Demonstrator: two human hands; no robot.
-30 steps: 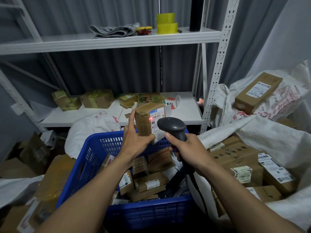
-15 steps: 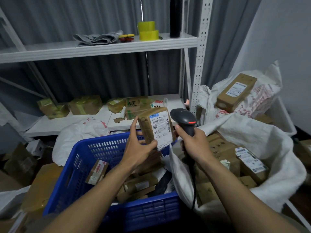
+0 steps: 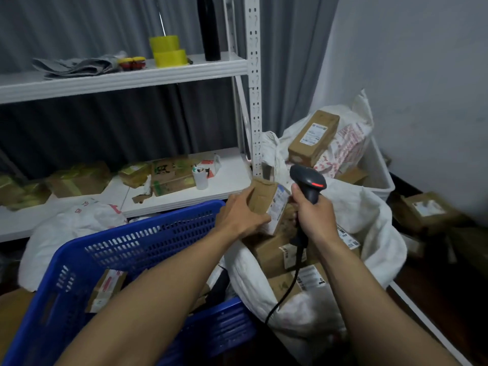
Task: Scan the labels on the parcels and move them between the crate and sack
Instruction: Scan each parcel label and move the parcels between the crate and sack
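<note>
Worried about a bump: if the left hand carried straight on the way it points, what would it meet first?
Probably the right hand gripping the scanner; the parcel in the left hand is close beside it, though depth is unclear.

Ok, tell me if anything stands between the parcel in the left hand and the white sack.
Nothing visible does. The left hand holds the parcel right over the open mouth of the sack, above parcels already piled inside. The right hand with the scanner sits beside it, not beneath.

Sack (image 3: 369, 215) mouth open, piled w/ boxes (image 3: 266, 256); shelf post (image 3: 254, 101) just behind, crate (image 3: 132, 247) at left
</note>
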